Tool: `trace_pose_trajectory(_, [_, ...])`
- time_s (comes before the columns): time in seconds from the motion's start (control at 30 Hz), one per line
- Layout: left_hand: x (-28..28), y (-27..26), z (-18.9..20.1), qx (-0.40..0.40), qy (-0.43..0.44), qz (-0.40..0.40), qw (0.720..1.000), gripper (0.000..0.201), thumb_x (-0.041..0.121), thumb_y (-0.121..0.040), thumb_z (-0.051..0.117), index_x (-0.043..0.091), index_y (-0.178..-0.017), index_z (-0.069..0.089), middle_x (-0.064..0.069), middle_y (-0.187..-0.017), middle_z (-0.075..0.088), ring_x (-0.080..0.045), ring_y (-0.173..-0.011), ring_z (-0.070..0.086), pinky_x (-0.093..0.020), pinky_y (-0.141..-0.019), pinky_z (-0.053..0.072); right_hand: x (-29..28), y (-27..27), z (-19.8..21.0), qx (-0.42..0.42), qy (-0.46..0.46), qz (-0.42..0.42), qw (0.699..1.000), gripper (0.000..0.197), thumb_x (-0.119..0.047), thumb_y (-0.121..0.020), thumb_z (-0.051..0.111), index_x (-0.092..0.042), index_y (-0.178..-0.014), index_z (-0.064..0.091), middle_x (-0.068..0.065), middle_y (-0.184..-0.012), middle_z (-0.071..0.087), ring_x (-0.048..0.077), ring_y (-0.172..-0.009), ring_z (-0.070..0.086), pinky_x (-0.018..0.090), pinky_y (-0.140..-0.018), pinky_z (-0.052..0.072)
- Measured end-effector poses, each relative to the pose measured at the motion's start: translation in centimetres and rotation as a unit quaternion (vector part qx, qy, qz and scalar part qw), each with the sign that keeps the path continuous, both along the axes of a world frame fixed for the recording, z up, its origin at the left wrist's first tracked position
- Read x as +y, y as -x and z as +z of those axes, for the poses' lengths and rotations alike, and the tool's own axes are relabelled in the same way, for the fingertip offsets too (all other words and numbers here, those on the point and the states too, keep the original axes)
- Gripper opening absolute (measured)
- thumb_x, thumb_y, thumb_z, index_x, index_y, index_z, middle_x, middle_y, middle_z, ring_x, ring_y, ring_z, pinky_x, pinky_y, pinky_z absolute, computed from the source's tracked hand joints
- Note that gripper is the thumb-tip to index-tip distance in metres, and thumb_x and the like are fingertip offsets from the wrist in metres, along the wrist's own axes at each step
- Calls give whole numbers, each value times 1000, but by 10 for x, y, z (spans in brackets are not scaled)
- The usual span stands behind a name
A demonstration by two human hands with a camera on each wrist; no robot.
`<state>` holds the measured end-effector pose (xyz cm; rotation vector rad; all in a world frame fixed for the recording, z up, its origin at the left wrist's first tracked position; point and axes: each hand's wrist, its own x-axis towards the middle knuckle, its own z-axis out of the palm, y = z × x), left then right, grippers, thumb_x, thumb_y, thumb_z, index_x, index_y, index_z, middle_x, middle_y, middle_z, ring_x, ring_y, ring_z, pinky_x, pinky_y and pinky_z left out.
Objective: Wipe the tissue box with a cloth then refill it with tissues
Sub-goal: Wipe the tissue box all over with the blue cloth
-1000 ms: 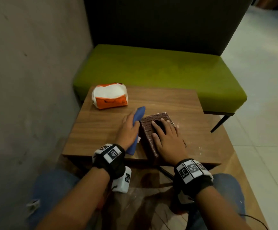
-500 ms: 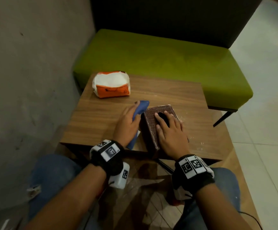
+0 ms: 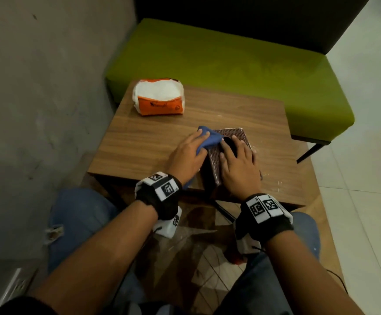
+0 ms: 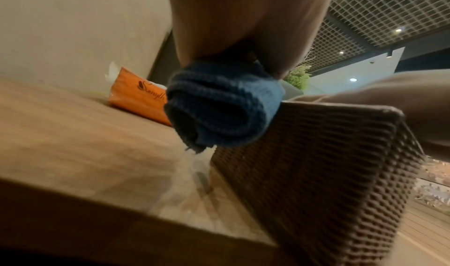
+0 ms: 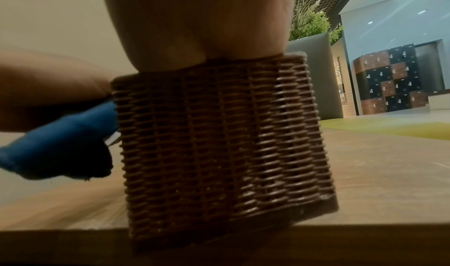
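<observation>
A brown woven tissue box [image 3: 235,135] [image 4: 328,154] [image 5: 219,135] stands near the front edge of the wooden table [image 3: 153,137]. My right hand [image 3: 238,164] lies flat on its top with straight fingers beside the dark slot. My left hand [image 3: 188,153] holds a folded blue cloth [image 3: 208,138] [image 4: 221,104] [image 5: 60,141] against the box's left side and top corner. An orange and white pack of tissues [image 3: 158,96] [image 4: 138,101] lies at the table's far left.
A green bench seat [image 3: 219,60] with a dark backrest runs behind the table. A grey wall [image 3: 37,87] stands close on the left. Pale tiled floor [image 3: 366,155] lies to the right. My knees in jeans sit under the table's near edge.
My left hand has slid the blue cloth forward along the box's left side and up onto its far top corner. The right hand stays flat on the box top.
</observation>
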<state>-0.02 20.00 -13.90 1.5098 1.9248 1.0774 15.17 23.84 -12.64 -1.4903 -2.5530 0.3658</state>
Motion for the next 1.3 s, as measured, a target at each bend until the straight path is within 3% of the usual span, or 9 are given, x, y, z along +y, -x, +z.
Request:
trace_pose_trajectory(0.23, [-87,-43,-3,-6,-19,-47,999,49,21,-89,45,26,-138,46,5,-146,42,-9,-128,44,-26,-100,41,1,-2,0,-22,7,10,1000,53,-38,-101,22,-30,-153,20,6,-162,15,26,-149,11,47,-119,7])
trace_pose_trajectory(0.4, [-31,-10,-4,3,5,-24,1000,52,13,-92,47,21,-143,38,-1,-149,37,-15,-136,36,-25,-110,28,-1,2,1,-8,-6,-6,1000,65,-46,-91,8,-32,-151,26,6,-160,23,27,-147,19,48,-117,10])
trace_pose_trajectory(0.57, [-39,-22,4,2,13,-31,999,50,9,-91,49,22,-140,44,0,-149,38,-16,-133,39,-29,-107,34,-1,3,2,-10,12,-21,1000,56,-38,-97,21,-32,-153,22,5,-161,18,25,-148,14,47,-119,7])
trace_pose_trajectory(0.67, [-88,-44,-1,8,11,-42,999,49,22,-93,48,25,-141,42,6,-148,39,-10,-130,42,-31,-102,42,-2,3,0,-5,9,-16,1000,50,-34,-104,29,-32,-153,21,6,-161,15,26,-149,11,48,-119,5])
trace_pose_trajectory(0.8, [-93,-71,-8,64,-9,37,997,55,50,-89,48,24,-137,46,4,-142,46,-13,-126,47,-28,-97,44,-1,2,5,-3,17,-23,1000,48,-36,-105,28,-35,-152,22,3,-162,15,26,-148,12,47,-119,8])
trace_pose_trajectory(0.93, [-73,-72,-5,84,-46,99,990,37,36,-86,63,19,-118,59,0,-122,59,-18,-107,56,-31,-79,51,7,-3,25,-34,56,-19,998,50,-42,-101,35,-38,-150,26,6,-157,23,31,-141,22,46,-113,18])
trace_pose_trajectory(1.07, [-54,-32,7,90,-48,11,995,28,22,-85,66,15,-113,62,-1,-115,61,-18,-103,56,-32,-82,48,19,-20,54,-178,59,33,982,67,-61,-89,49,-40,-148,27,16,-146,30,35,-137,26,51,-111,21])
trace_pose_trajectory(1.17, [-43,2,15,61,-29,-63,996,28,17,-85,64,15,-113,65,0,-119,61,-16,-107,57,-31,-86,46,26,-27,57,-173,90,84,977,82,-70,-76,60,-40,-146,29,12,-156,14,34,-147,6,60,-114,6])
trace_pose_trajectory(1.3, [-34,9,14,53,-19,-58,997,31,17,-86,64,15,-117,64,0,-123,61,-16,-113,56,-31,-94,45,25,-20,37,-114,126,100,980,81,-71,-83,47,-45,-151,12,0,-164,-7,23,-150,-6,51,-119,-2])
